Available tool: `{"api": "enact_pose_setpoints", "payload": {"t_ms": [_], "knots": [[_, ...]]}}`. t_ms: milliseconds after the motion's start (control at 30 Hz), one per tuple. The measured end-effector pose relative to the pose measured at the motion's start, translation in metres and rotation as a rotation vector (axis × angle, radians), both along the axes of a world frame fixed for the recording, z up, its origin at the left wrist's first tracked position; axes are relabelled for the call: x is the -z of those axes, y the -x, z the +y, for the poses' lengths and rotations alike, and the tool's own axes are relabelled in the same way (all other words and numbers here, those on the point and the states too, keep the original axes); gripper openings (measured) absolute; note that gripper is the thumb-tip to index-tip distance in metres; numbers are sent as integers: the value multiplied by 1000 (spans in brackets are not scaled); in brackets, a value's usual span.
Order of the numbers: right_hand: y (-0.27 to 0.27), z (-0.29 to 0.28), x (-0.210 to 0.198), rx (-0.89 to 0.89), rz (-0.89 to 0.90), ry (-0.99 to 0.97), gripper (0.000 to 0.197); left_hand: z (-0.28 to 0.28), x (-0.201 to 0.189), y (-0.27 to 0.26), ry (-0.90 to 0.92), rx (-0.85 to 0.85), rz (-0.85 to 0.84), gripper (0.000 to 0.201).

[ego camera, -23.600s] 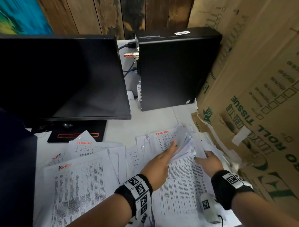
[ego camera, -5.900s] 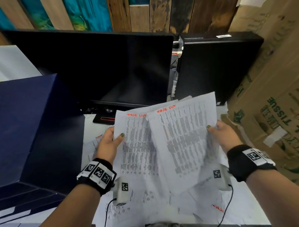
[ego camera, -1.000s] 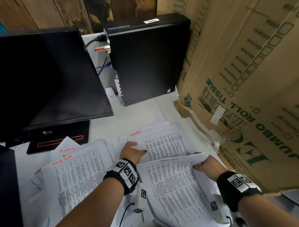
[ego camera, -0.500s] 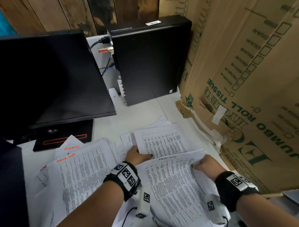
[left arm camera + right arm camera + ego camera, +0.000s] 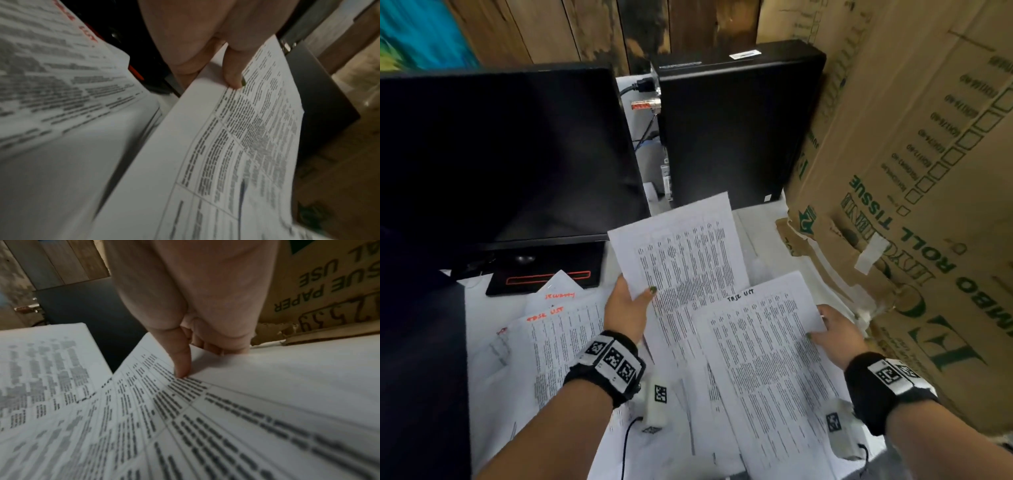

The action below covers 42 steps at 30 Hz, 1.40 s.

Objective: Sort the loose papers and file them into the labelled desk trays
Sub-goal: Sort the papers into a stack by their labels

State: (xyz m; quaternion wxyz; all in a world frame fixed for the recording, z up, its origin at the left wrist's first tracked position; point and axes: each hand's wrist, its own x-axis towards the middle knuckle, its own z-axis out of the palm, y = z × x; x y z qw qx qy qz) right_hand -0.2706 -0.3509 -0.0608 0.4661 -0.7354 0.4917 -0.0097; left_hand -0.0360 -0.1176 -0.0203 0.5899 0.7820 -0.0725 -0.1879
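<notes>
My left hand (image 5: 631, 301) pinches the left edge of a printed sheet (image 5: 685, 260), thumb on top, and holds it raised above the desk; the left wrist view shows the thumb (image 5: 234, 76) pressed on that sheet (image 5: 226, 146). My right hand (image 5: 825, 330) pinches the right edge of a second printed sheet (image 5: 763, 342) headed "TASK LIST" in black, also lifted; its thumb (image 5: 183, 363) lies on the page (image 5: 185, 418) in the right wrist view. A pile of papers (image 5: 558, 335) with red headings lies on the desk at the left. No trays are in view.
A black monitor (image 5: 510, 154) stands at the back left with its base (image 5: 544, 270) on the white desk. A black computer tower (image 5: 729, 120) stands behind the sheets. Large cardboard tissue boxes (image 5: 914, 205) wall off the right side. A dark blue object (image 5: 417, 359) fills the left edge.
Both hands have lifted off the desk, each raising a sheet. The left hand took hold of the sheet it was touching and brought it up in front of the tower.
</notes>
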Motion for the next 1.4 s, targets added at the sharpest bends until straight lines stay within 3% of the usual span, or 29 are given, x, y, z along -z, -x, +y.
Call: {"api": "enact_pose_setpoints", "payload": {"t_ms": [167, 433, 500, 600, 667, 733, 800, 933, 1100, 1233, 1400], "knots": [[-18, -4, -3, 86, 106, 98, 53, 20, -30, -16, 158, -151, -98, 36], [-46, 3, -24, 177, 77, 149, 59, 40, -66, -25, 325, -244, -181, 39], [-54, 12, -32, 187, 29, 192, 58, 43, -70, -24, 384, -247, -154, 40], [-69, 29, -41, 37, -81, 389, 41, 46, -74, -23, 425, -229, -116, 41], [-81, 47, -46, -77, -194, 192, 32, 46, -74, -20, 455, -191, -86, 42], [-89, 67, -52, -152, -293, -196, 29, 43, -72, -15, 522, -158, -17, 43], [-93, 80, -53, -143, -404, -445, 26, 38, -69, -8, 592, -129, 73, 42], [-94, 80, -50, 12, -573, -491, 28, 37, -55, 4, 580, -81, 204, 31], [-82, 25, -34, 117, -342, -136, 33, 45, -39, 1, 547, -89, 258, 16], [-65, -8, -49, 13, -83, 138, 16, 49, -35, -14, 426, -62, 320, 32], [-50, -20, -67, -142, 40, 118, 25, 32, -11, -8, 170, 51, 386, 16]]}}
